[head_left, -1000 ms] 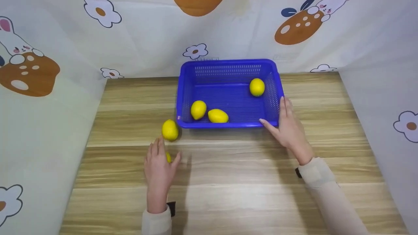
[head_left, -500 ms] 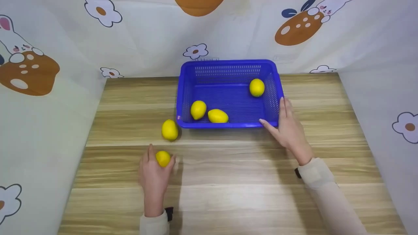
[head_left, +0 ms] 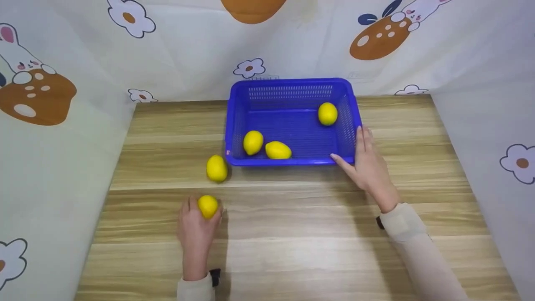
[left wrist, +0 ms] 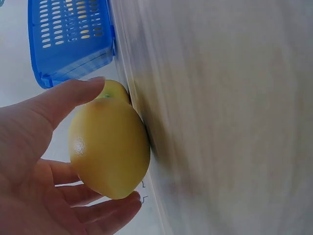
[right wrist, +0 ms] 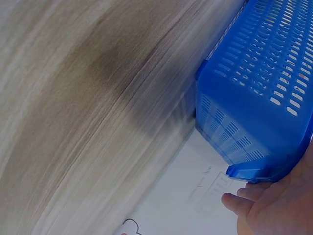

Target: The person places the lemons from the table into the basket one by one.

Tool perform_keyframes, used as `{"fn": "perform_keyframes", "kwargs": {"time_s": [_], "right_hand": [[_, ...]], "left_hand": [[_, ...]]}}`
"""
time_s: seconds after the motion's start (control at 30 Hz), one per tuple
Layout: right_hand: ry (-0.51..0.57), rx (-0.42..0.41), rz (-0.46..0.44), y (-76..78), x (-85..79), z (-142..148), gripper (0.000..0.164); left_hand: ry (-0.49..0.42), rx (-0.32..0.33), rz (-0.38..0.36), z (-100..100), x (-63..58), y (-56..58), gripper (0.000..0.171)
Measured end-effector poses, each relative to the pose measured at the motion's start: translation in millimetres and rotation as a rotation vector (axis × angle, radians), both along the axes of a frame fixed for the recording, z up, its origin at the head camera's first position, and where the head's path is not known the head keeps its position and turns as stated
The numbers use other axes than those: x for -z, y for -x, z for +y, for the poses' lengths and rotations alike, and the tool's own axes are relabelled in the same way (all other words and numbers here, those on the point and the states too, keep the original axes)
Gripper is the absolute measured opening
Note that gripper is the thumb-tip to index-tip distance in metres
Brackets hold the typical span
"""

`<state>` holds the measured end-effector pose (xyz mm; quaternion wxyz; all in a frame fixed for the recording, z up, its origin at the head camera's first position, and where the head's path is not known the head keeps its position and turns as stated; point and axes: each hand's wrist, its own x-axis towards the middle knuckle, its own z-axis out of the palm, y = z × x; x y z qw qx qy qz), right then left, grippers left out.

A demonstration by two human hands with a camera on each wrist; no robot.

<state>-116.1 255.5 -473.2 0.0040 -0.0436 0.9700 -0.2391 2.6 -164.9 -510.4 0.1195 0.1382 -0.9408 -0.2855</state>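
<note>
My left hand (head_left: 198, 225) is around a yellow lemon (head_left: 207, 206) low over the tabletop; in the left wrist view the thumb lies on one side of this lemon (left wrist: 110, 147) and the fingers curve along the other. Just beyond it, a second lemon (head_left: 217, 168) lies on the table by the front left corner of a blue plastic basket (head_left: 292, 161). Three more lemons are inside, two near the front left and one lemon (head_left: 327, 113) at the right. At the basket's front right corner rests my right hand (head_left: 370, 171), fingers straight along the side and thumb on the front rim.
The wood-grain table (head_left: 292, 234) is bounded at the back and both sides by pale sheeting (head_left: 188, 50) printed with flowers and rabbits. The basket stands close against the back sheeting.
My left hand has drawn back slightly toward me and left, and its fingers have closed around the near lemon. The right hand keeps its place on the basket.
</note>
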Motion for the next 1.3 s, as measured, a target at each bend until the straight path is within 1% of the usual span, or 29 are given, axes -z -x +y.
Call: {"fn": "perform_keyframes", "kwargs": {"time_s": [0.03, 0.23, 0.3, 0.53, 0.67, 0.83, 1.07, 1.3], "right_hand": [[0.0, 0.0, -0.002, 0.0, 0.1, 0, 0.112], [0.002, 0.001, -0.002, 0.0, 0.7, 0, 0.113], [0.003, -0.001, 0.002, 0.1, 1.2, 1, 0.112], [0.004, 0.003, 0.024, -0.6, 1.5, 0, 0.11], [0.006, 0.001, 0.018, -1.0, 1.0, 0, 0.109], [0.005, 0.001, 0.019, -0.8, 0.7, 0, 0.109], [0.007, 0.006, 0.001, -1.7, 0.3, -1, 0.11], [0.011, 0.002, 0.008, -0.4, 0.6, -1, 0.11]], "left_hand": [[-0.007, 0.004, -0.015, 0, -0.1, 0.1, 0.074], [-0.058, 0.044, -0.159, -2, -1.5, 2.2, 0.07], [-0.065, 0.06, -0.188, -3, -2.5, 2.8, 0.07], [-0.019, 0.129, -0.2, -7, -8.5, 3.9, 0.066], [-0.001, 0.149, -0.222, -8, -12.7, 4.1, 0.064], [0.022, 0.172, -0.205, -8, -15.8, 4.8, 0.06], [0.032, 0.212, -0.169, -7, -20.0, 5.6, 0.058], [0.002, 0.243, -0.185, -6, -25.4, 7.0, 0.06]]}}
